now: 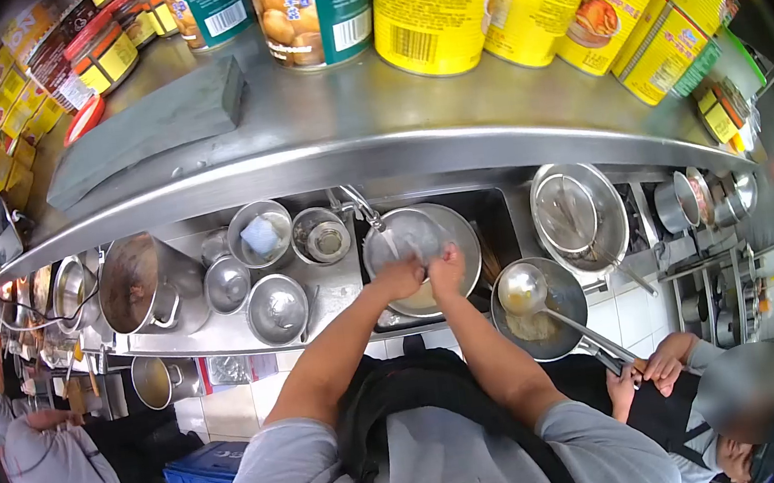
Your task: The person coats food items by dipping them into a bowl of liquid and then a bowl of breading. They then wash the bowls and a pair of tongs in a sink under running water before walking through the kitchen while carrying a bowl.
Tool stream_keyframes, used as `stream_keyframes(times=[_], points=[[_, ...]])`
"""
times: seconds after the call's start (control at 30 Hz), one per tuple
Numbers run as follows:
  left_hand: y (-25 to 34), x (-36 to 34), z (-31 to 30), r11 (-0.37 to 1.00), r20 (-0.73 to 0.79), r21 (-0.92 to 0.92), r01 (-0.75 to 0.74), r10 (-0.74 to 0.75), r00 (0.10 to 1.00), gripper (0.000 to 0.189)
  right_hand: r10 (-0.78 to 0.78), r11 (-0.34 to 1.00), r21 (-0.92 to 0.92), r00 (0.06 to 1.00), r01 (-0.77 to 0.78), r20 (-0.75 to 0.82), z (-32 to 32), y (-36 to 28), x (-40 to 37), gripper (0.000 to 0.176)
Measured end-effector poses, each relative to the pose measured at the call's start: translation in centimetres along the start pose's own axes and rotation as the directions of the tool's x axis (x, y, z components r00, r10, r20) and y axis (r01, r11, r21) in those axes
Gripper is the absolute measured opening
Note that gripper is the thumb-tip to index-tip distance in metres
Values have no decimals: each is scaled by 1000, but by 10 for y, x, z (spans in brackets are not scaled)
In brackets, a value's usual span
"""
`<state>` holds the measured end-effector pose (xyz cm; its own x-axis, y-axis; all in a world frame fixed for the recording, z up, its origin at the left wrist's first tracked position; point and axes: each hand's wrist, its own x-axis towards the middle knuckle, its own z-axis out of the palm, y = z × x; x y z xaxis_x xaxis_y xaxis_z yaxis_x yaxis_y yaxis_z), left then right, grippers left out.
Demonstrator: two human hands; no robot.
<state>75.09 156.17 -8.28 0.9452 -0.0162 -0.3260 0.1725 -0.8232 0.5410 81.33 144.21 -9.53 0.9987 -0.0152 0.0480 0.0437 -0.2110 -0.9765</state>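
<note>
Both my hands are over a round metal bowl (464, 233) in the sink, under the faucet (362, 208). My left hand (399, 279) has its fingers curled at the near edge of a smaller round vessel (403, 238) set inside the bowl. Close beside it, my right hand (448, 271) is closed, with its fingers bent together. Water runs from the faucet into the smaller vessel. What lies between my fingers is blurred and too small to make out.
Metal bowls (278, 309) and a large pot (136, 284) stand on the left. On the right are a strainer (567, 211) in a basin and a wok (560, 293) with a ladle, near a co-worker's hands (664, 364). Cans (437, 7) line the shelf above.
</note>
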Motion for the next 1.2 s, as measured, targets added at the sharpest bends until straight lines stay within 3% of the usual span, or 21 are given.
stream_keyframes(times=[0.13, 0.2, 0.23, 0.27, 0.3, 0.37, 0.4, 0.43, 0.5, 0.57, 0.63, 0.67, 0.7, 0.77, 0.83, 0.87, 0.9, 1.03, 1.1, 1.13, 1.2], points=[[-21, 0, -8, 903, 114, 422, -78, 33, 993, 47, 26, 997, -69, 999, -28, -25, -5, 20, 6, 19], [26, -8, -37, 990, -80, 81, 112, -106, 991, 57, 13, 982, -189, 994, 7, 105, -6, 4, -2, 13], [7, 16, -6, 945, -191, -319, -68, 6, 982, 53, -42, 921, -386, 998, 56, 43, 1, 17, -1, 12], [-6, 34, 25, 721, -297, -630, -287, 117, 948, 49, 53, 957, 263, 968, -120, 246, 14, 101, 40, 11], [-14, 60, 48, 721, -195, -638, -270, 188, 963, 45, 138, 990, -13, 967, -138, 215, -2, 6, 23, 8], [4, 47, 42, 792, -217, -464, -397, 333, 918, 40, -263, 962, -54, 961, 268, 80, -15, 77, 80, 11], [10, 4, 15, 879, -263, -298, -373, 300, 917, 37, -153, 988, 53, 980, 147, 124, -21, 91, 103, 15], [21, -43, -7, 936, -298, -129, -326, 277, 913, 36, 129, 944, 242, 925, -225, 356, -35, 61, 104, 21], [-1, -44, -2, 947, -318, -157, -282, 222, 922, 34, 138, 961, 163, 898, -223, 417, -28, 28, 105, 25], [-10, -35, -8, 950, -333, -165, -266, 200, 921, 33, 241, 955, -243, 918, -167, 314, -9, -52, 72, 16], [-3, -26, -3, 759, -672, -520, -392, -81, 736, 31, 132, 965, -255, 945, -54, 298, 4, -72, 64, 10], [-15, -11, 5, 751, -729, -524, -403, -150, 668, 32, -382, 807, -253, 799, 533, 465, 8, -68, 67, 14], [-19, -11, 4, 748, -729, -525, -405, -150, 668, 32, -712, 352, -149, 368, 924, 599, 10, -63, 70, 21], [-32, -15, -12, 619, -568, -745, -248, -393, 723, 32, -645, 294, -179, 333, 939, 688, 15, -54, 70, 35], [-35, -15, -23, 667, -522, -735, -121, -444, 728, 35, 35, 464, -461, 505, 756, 863, 18, -91, 50, 43], [-32, -14, -27, 754, -628, -646, -117, -439, 643, 33, 194, 563, -515, 502, 647, 843, 27, -68, 62, 57], [-33, -8, -28, 831, -725, -548, -98, -413, 551, 31, 191, 561, -512, 500, 650, 845, 30, -65, 56, 57], [-11, 9, -13, 774, -662, -625, -100, -458, 593, 26, 176, 805, -487, 648, 338, 741, 49, -44, 38, 48], [14, 10, -13, 774, -555, -610, 168, -569, 607, 32, 378, 883, -99, 572, -458, 728, 56, -25, 53, 43], [22, -2, -20, 776, -556, -609, 164, -565, 610, 32, 377, 884, -97, 577, -456, 725, 53, -26, 58, 43], [23, -30, -34, 906, -886, -237, -350, -55, 460, 37, 425, 824, 2, 621, -566, 658, 45, -29, 66, 51]])
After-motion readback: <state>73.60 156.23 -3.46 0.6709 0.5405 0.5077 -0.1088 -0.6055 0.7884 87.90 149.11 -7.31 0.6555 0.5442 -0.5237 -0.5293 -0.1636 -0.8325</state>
